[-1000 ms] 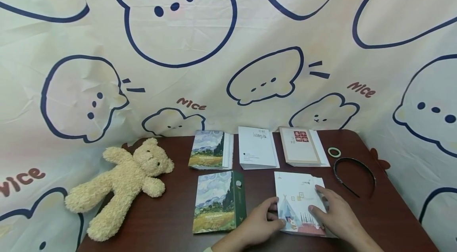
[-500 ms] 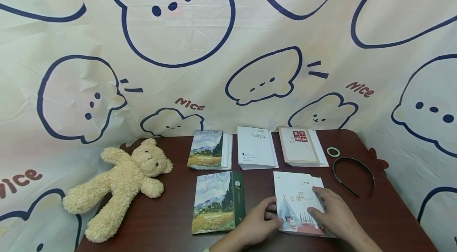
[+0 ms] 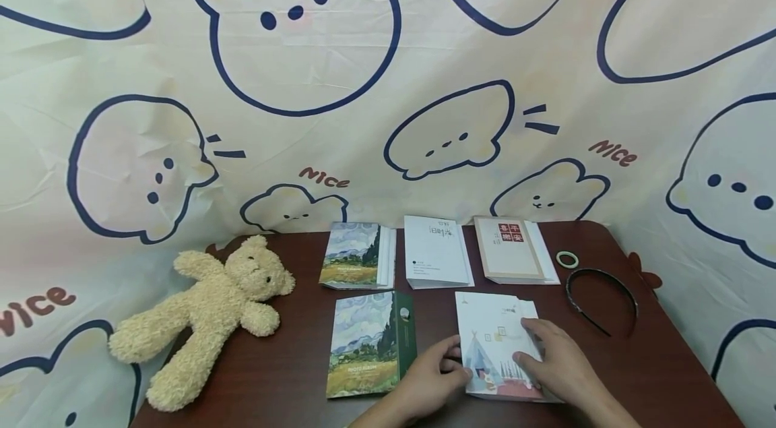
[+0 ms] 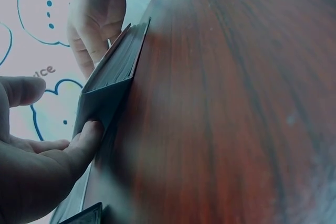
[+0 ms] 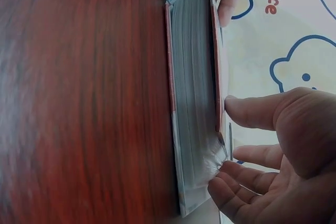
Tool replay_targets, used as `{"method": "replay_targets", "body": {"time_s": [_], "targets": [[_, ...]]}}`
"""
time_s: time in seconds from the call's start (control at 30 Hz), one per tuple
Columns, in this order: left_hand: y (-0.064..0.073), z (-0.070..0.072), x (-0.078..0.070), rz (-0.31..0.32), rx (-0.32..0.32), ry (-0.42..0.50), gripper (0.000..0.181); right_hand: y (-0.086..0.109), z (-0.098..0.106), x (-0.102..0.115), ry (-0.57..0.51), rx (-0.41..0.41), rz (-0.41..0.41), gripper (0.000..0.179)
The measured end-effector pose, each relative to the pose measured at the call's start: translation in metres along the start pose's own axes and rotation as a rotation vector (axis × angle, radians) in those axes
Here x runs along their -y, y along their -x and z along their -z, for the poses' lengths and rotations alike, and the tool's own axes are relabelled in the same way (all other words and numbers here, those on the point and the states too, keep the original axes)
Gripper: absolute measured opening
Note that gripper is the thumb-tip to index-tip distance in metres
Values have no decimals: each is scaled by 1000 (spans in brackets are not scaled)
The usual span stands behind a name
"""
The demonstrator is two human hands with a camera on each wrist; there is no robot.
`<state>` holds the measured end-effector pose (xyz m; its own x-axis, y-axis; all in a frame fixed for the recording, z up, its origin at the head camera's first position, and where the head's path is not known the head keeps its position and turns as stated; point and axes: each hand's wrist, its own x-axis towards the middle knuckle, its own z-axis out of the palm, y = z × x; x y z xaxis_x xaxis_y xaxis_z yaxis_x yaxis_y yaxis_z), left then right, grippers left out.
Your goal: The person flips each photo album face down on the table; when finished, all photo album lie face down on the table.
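A white photo album with a blue tent drawing lies on the table near its front, cover up. My left hand is at its left edge; in the left wrist view a digit of it touches the blue-grey spine. My right hand holds the right side. In the right wrist view, the thumb rests at the cover and other fingers touch the edge of the clear sleeves. Left of it lies a landscape-painting photo album with a green spine.
Along the back stand a smaller landscape album, a white album and a beige one with red characters. A pale green tape roll and black headband lie right. A teddy bear lies left.
The tent album has slid a little to the left, with both hands moving along with it. The other albums, the bear and the headband stay where they were.
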<state>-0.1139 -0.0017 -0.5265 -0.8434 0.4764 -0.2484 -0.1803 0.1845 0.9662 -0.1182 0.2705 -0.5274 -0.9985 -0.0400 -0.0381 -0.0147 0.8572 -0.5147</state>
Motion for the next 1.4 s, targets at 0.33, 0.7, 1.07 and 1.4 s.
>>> {"method": "replay_targets", "body": {"time_s": [0.33, 0.7, 1.07, 1.4], "targets": [[3, 8, 1, 25, 16, -1, 65, -1, -3, 5, -69, 7, 7, 63], [8, 12, 1, 3, -7, 20, 62, -2, -6, 10, -100, 23, 3, 61], [15, 15, 3, -110, -49, 59, 62, -5, -8, 15, -142, 26, 9, 60], [16, 19, 4, -203, -37, 86, 63, -8, -7, 20, -225, 61, -31, 60]]}}
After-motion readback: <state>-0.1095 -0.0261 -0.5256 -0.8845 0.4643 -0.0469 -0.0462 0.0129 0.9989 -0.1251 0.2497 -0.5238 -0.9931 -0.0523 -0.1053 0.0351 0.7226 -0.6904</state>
